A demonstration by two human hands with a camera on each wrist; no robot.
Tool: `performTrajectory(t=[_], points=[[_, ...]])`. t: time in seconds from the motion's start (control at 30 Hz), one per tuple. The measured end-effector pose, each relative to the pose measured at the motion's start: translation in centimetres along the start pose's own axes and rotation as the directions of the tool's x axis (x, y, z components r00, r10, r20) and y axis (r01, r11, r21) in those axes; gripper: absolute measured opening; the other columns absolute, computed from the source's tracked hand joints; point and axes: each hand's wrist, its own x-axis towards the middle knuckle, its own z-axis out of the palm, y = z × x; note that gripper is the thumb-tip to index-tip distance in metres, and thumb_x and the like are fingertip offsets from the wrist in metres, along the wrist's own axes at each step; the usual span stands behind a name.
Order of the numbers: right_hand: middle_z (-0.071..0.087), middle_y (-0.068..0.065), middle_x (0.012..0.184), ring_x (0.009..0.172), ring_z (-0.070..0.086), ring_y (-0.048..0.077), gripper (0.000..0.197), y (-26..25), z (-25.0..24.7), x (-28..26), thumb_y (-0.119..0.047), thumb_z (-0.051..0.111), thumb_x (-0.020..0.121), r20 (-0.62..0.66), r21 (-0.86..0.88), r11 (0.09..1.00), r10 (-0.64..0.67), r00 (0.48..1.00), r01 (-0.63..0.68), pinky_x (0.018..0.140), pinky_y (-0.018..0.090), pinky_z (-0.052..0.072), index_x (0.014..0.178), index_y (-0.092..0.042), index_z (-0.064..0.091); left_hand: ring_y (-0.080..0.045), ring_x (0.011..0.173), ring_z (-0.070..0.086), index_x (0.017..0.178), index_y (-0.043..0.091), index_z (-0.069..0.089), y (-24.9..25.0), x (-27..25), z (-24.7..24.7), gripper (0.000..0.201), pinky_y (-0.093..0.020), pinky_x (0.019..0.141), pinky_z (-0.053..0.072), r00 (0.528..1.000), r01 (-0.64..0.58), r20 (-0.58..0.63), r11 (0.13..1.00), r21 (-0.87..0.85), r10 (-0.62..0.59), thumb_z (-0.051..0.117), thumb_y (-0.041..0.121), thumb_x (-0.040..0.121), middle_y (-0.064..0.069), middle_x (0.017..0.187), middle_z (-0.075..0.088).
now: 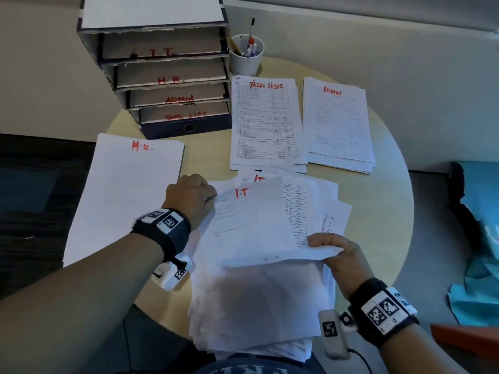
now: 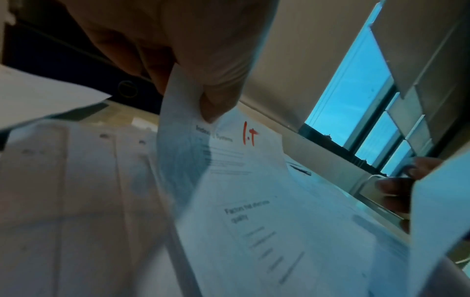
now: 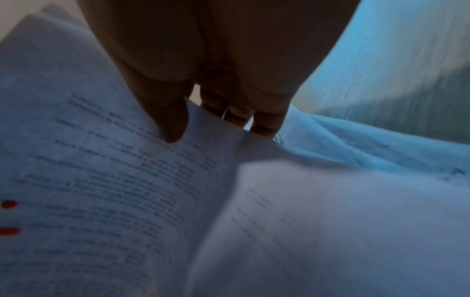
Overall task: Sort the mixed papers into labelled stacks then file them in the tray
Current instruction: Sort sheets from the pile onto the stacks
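Grip of left hand (image 1: 193, 197) and right hand (image 1: 340, 255): both pinching I.T sheet (image 1: 253, 225) above mixed pile (image 1: 259, 300). Sorting step; next needs an I.T stack spot.

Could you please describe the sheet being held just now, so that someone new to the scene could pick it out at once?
On the round table, look below the two flat stacks headed TASK LISTS and ADMIN. There the left hand and right hand pinch opposite corners of one lifted sheet. It alone is raised, with I.T in red on top.
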Motion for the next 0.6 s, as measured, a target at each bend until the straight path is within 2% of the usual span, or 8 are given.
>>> performTrajectory(t=[0.13,0.23,0.33,0.4,0.43,0.47,0.5,0.6], points=[[0.063,-0.001,0.132,0.122,0.059,0.020,0.036,0.0,0.3,0.4,0.023,0.068,0.075,0.020,-0.028,0.996,-0.079,0.997,0.079,0.104,0.040,0.046,0.070,-0.012,0.076,-0.026,0.088,0.058,0.093,0.022,0.076,0.9,-0.8,-1.8,0.035,-0.034,0.074,0.043,0.963,-0.260,-0.120,0.950,-0.173,0.242,0.047,0.040,0.089,0.004,0.092,0.067],[0.069,-0.006,0.122,0.108,0.064,0.010,0.033,-0.8,0.8,0.6,0.016,0.071,0.076,-0.003,-0.079,0.993,-0.090,0.996,0.089,0.095,0.033,0.051,0.071,-0.015,0.077,-0.004,0.085,0.057,0.100,0.021,0.074,3.9,-1.5,-3.2,0.024,-0.019,0.076,0.044,0.915,-0.369,0.015,0.853,-0.370,0.403,0.055,0.034,0.094,0.010,0.094,0.070],[0.075,-0.011,0.078,0.074,0.066,0.003,0.038,-1.5,1.2,0.7,0.010,0.072,0.079,-0.053,-0.123,0.991,-0.062,0.997,0.055,0.072,0.016,0.053,0.066,-0.025,0.078,0.005,0.092,0.061,0.108,0.023,0.074,6.0,-1.1,-3.5,0.016,-0.006,0.081,0.044,0.958,-0.119,0.129,0.762,-0.636,0.257,0.065,0.023,0.094,0.015,0.104,0.071],[0.074,-0.014,0.070,0.064,0.065,0.000,0.028,-1.2,1.0,0.8,0.008,0.070,0.082,-0.108,-0.110,0.993,-0.047,0.993,0.036,0.061,0.012,0.050,0.076,-0.019,0.077,-0.001,0.089,0.063,0.107,0.025,0.072,6.0,0.3,-2.6,0.015,-0.013,0.080,0.048,0.980,0.188,0.189,0.567,-0.802,-0.057,0.063,0.027,0.095,0.010,0.105,0.070],[0.074,-0.014,0.071,0.064,0.065,0.001,0.024,-0.8,0.7,0.9,0.006,0.069,0.084,-0.145,-0.107,0.994,-0.036,0.989,0.020,0.060,0.011,0.050,0.082,-0.017,0.076,-0.009,0.088,0.064,0.103,0.025,0.070,5.8,1.0,-1.7,0.014,-0.021,0.080,0.049,0.952,0.301,0.223,0.497,-0.814,-0.211,0.059,0.031,0.096,0.004,0.102,0.070],[0.075,-0.013,0.073,0.067,0.067,0.004,0.022,-0.3,0.3,0.9,0.005,0.069,0.085,-0.177,-0.110,0.994,-0.019,0.984,-0.001,0.060,0.011,0.051,0.086,-0.016,0.076,-0.016,0.089,0.063,0.102,0.024,0.067,5.4,1.8,-0.6,0.018,-0.026,0.081,0.046,0.919,0.381,0.248,0.526,-0.760,-0.308,0.055,0.036,0.096,0.000,0.102,0.068],[0.075,-0.011,0.074,0.069,0.067,0.008,0.021,0.2,-0.1,0.9,0.004,0.069,0.085,-0.198,-0.116,0.993,0.005,0.980,-0.028,0.061,0.012,0.051,0.087,-0.016,0.076,-0.021,0.093,0.061,0.108,0.022,0.063,5.1,2.3,0.7,0.026,-0.028,0.083,0.045,0.902,0.430,0.277,0.647,-0.630,-0.331,0.052,0.040,0.094,-0.002,0.106,0.066],[0.072,-0.002,0.073,0.063,0.064,0.010,0.021,1.5,-0.8,0.6,0.009,0.067,0.084,-0.205,-0.151,0.982,0.083,0.975,-0.115,0.056,0.012,0.049,0.080,-0.011,0.074,-0.027,0.101,0.060,0.131,0.021,0.047,5.7,3.0,3.7,0.060,-0.036,0.085,0.051,0.891,0.398,0.347,0.872,-0.284,-0.293,0.062,0.050,0.080,-0.002,0.119,0.062]])
